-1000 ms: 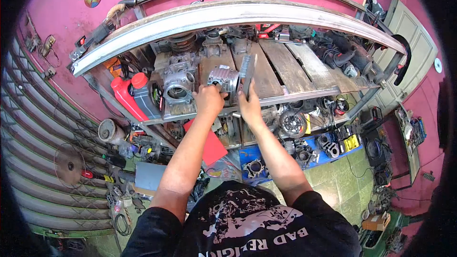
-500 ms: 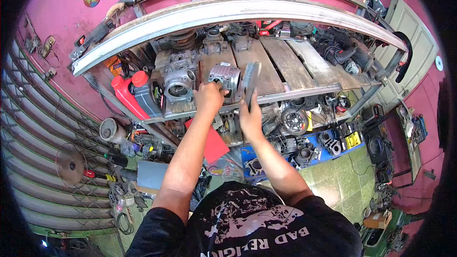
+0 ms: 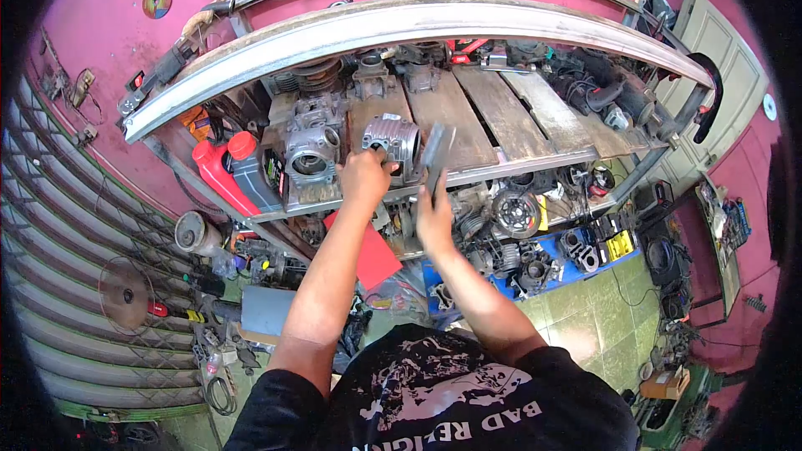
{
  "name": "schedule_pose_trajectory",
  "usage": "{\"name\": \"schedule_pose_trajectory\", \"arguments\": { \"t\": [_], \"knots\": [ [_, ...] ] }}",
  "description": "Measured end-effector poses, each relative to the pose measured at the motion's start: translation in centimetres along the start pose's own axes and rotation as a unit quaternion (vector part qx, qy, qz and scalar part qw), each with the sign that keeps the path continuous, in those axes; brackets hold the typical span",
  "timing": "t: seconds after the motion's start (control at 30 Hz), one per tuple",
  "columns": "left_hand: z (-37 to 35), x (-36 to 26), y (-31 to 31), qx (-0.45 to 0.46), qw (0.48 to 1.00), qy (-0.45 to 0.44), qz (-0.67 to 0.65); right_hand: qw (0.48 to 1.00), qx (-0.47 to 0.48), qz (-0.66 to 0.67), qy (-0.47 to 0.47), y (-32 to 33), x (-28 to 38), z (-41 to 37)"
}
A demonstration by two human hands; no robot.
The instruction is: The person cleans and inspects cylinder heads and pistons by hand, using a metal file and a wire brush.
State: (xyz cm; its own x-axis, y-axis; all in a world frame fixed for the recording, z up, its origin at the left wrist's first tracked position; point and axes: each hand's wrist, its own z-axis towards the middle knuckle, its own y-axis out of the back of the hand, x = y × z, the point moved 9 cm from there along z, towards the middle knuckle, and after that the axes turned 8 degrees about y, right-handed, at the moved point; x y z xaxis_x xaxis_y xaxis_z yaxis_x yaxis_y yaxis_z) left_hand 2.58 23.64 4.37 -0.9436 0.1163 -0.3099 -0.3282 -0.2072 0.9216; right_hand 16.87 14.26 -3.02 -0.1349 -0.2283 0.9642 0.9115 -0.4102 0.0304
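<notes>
My left hand (image 3: 365,179) is closed on the near side of a finned metal engine cylinder (image 3: 396,135), which stands on the wooden planks of the bench. In my right hand (image 3: 434,221) is a wire brush (image 3: 436,157), gripped by its handle with the head pointing up. The brush head is just right of the cylinder and slightly blurred; a gap seems to show between them. Left of the cylinder sits another grey engine casting (image 3: 312,154) with a round bore facing me.
Red and grey oil bottles (image 3: 244,169) stand at the bench's left end. A white metal beam (image 3: 418,15) crosses above the planks. Power tools (image 3: 597,96) lie at the back right. Below, a blue tray (image 3: 547,246) holds several engine parts beside a red sheet (image 3: 368,250).
The wire brush has moved down a little and tilted more to the right in my right hand. My left hand stays on the engine cylinder, which sits almost where it was.
</notes>
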Motion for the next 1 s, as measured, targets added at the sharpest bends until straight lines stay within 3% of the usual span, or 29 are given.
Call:
{"name": "schedule_pose_trajectory", "arguments": {
  "t": [0.03,0.1,0.2,0.3,0.37,0.4,0.47,0.5,0.57,0.63,0.7,0.77,0.8,0.93,0.97,1.0],
  "knots": [
    [0.0,0.0,0.0,0.0,1.0,-0.001,0.001,1.0,-0.001,0.001,0.0,-0.6,-1.5,1.3],
    [0.2,0.0,0.0,0.008,1.0,0.007,0.0,0.955,-0.06,-0.177,0.232,-1.5,-1.9,2.7],
    [0.4,0.0,-0.2,0.023,0.999,0.015,-0.016,0.996,0.028,-0.038,0.07,-1.8,-0.5,-3.3],
    [0.2,-0.4,0.0,0.007,1.0,0.019,0.006,0.991,0.071,-0.039,0.109,-0.7,0.1,-7.6],
    [-0.3,-0.4,-0.1,-0.009,1.0,0.02,0.005,0.971,0.038,-0.104,0.213,1.0,1.1,-8.0],
    [-0.4,-0.4,0.2,-0.027,0.999,0.021,0.004,0.995,0.064,0.048,0.066,1.6,-0.5,-6.3],
    [-0.4,-0.1,-0.2,-0.039,0.999,0.019,-0.001,0.995,-0.022,0.102,-0.004,2.5,-1.9,-2.5],
    [-0.5,-0.1,-0.2,-0.052,0.998,0.016,-0.009,0.995,-0.022,0.102,-0.007,2.1,-2.4,-0.6],
    [-0.8,-0.3,-0.1,-0.045,0.999,0.026,-0.006,0.99,-0.06,-0.007,0.124,2.2,-1.3,2.5],
    [-0.6,-0.3,0.1,-0.043,0.998,0.036,-0.003,0.991,-0.015,-0.027,0.129,0.3,-2.4,1.7],
    [-0.6,-0.3,0.0,-0.045,0.998,0.037,-0.004,0.994,0.052,-0.019,0.099,-1.2,-1.6,-2.2],
    [-0.4,-0.6,-0.2,-0.044,0.998,0.043,0.011,0.986,0.06,-0.014,0.153,-1.1,-0.4,-6.8],
    [-0.4,-0.6,-0.3,-0.043,0.998,0.049,0.027,0.978,0.087,-0.103,0.157,-0.8,-0.3,-9.2],
    [-1.2,-0.9,-0.3,-0.034,0.998,0.06,0.014,0.989,0.086,-0.036,0.114,0.4,0.7,-8.4],
    [-1.4,-1.1,-0.2,-0.052,0.996,0.072,0.008,0.986,0.074,-0.022,0.151,0.3,0.9,-6.6],
    [-1.7,-1.4,0.0,-0.072,0.994,0.084,0.0,0.994,0.09,-0.007,0.055,0.0,-1.2,-4.6]
  ]
}}
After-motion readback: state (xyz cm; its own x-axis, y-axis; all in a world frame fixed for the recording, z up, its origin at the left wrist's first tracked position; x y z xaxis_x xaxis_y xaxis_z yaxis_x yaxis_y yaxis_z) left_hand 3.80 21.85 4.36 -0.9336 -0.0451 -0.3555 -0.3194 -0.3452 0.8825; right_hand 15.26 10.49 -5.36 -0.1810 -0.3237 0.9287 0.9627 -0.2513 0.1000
